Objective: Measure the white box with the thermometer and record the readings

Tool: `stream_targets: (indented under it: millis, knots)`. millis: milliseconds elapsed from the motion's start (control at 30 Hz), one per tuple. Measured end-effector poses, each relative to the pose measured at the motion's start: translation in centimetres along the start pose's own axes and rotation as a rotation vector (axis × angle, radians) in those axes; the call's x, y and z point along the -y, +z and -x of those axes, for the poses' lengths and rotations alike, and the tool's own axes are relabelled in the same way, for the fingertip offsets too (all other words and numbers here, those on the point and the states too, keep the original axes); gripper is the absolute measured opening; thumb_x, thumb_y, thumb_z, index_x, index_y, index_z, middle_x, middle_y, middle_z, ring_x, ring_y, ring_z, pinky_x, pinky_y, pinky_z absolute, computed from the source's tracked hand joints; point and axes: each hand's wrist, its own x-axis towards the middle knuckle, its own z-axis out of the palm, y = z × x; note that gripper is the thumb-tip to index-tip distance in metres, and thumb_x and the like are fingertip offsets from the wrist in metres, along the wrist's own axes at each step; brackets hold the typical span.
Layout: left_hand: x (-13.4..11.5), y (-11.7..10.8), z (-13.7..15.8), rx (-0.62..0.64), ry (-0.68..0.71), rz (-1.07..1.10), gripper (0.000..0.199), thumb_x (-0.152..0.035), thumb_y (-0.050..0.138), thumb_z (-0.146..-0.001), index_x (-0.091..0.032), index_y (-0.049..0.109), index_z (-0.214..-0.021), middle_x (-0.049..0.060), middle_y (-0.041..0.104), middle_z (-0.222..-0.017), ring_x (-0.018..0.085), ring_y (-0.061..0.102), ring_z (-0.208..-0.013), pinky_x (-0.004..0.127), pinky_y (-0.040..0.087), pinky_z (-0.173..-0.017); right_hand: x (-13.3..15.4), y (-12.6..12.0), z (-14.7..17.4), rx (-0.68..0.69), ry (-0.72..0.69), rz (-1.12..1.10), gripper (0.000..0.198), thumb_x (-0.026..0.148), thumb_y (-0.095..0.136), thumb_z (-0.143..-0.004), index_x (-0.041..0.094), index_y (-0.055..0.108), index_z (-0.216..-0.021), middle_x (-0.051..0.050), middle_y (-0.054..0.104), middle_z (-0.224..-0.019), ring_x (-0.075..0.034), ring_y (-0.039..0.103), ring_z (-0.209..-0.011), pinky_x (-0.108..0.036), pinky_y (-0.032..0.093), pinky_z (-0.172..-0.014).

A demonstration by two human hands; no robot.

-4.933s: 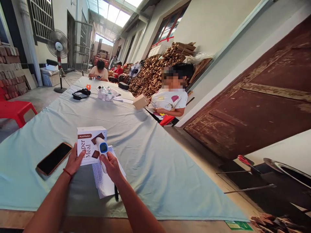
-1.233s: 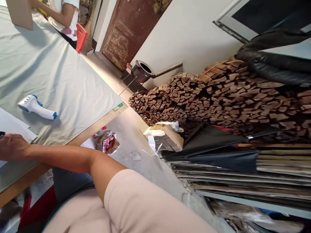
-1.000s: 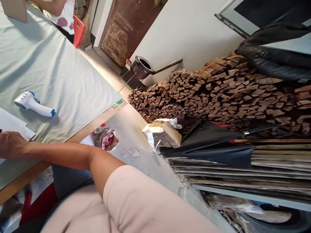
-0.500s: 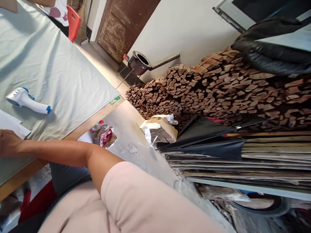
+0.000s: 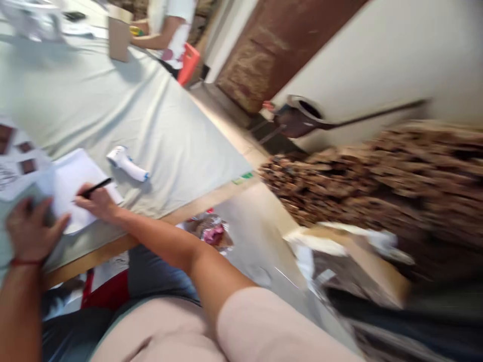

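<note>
My right hand (image 5: 97, 202) is closed round a black pen (image 5: 101, 185), over a white sheet of paper (image 5: 73, 173) on the table. My left hand (image 5: 32, 229) lies with its fingers spread on a grey-green surface beside the sheet's left edge; blur hides whether that is a book cover or something else. A red string circles the left wrist. Just beyond the sheet, to the right, rests a white and blue infrared thermometer (image 5: 128, 163). Papers with dark pictures (image 5: 22, 156) lie at the far left.
A pale cloth (image 5: 181, 146) covers the wooden table. Across it, another person's arm (image 5: 162, 39) is near a brown cardboard box (image 5: 119, 37). A red chair (image 5: 188, 63), a pot-like stove (image 5: 298, 118), stacked firewood (image 5: 358, 176) and an open carton (image 5: 354, 261) stand to the right.
The view has swung left, so both hands, the pen and the sheet now show. Before, only part of my right hand was at the left edge. The thermometer appears farther right.
</note>
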Motion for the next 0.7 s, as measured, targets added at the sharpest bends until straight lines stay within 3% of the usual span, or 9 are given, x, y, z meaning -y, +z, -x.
stream_targets:
  millis: [100,200,367,700]
  knots:
    - [-3.8,-1.9,-1.1,0.060,-0.005,-0.135,0.059,-0.054,0.072,-0.072,-0.021,0.067,-0.121,0.014,0.052,-0.142,0.039,0.044,-0.134,0.056,0.031,-0.114,-1.3,0.5,0.8,-0.119,-0.059,-0.111,0.012,0.021,0.063,-0.077,0.022,0.055,-0.069,0.005,0.057,-0.066,-0.013,0.057,-0.066,-0.025,0.048,-0.068]
    - [-5.5,-2.2,-0.3,0.118,-0.029,-0.226,0.059,-0.053,0.069,-0.077,-0.023,0.064,-0.128,0.017,0.048,-0.145,0.036,0.042,-0.137,0.054,0.027,-0.116,-2.6,1.0,1.1,-0.161,-0.121,-0.156,0.007,0.025,0.061,-0.073,0.023,0.057,-0.067,0.003,0.060,-0.066,-0.014,0.057,-0.066,-0.027,0.048,-0.068]
    - [-5.7,-2.3,1.2,0.169,-0.048,-0.241,0.060,-0.054,0.069,-0.080,-0.025,0.063,-0.132,0.016,0.045,-0.148,0.035,0.039,-0.140,0.053,0.025,-0.118,-3.1,1.4,2.4,-0.170,-0.064,-0.092,0.007,0.032,0.060,-0.071,0.025,0.060,-0.068,0.002,0.064,-0.066,-0.017,0.058,-0.064,-0.030,0.048,-0.066]
    - [-5.9,-2.3,1.3,0.180,-0.071,-0.233,0.061,-0.054,0.072,-0.079,-0.025,0.063,-0.132,0.017,0.043,-0.151,0.035,0.038,-0.142,0.055,0.022,-0.120,-3.2,1.6,2.8,-0.165,-0.041,0.013,0.010,0.035,0.059,-0.073,0.026,0.060,-0.070,0.001,0.066,-0.066,-0.019,0.062,-0.067,-0.031,0.049,-0.067]
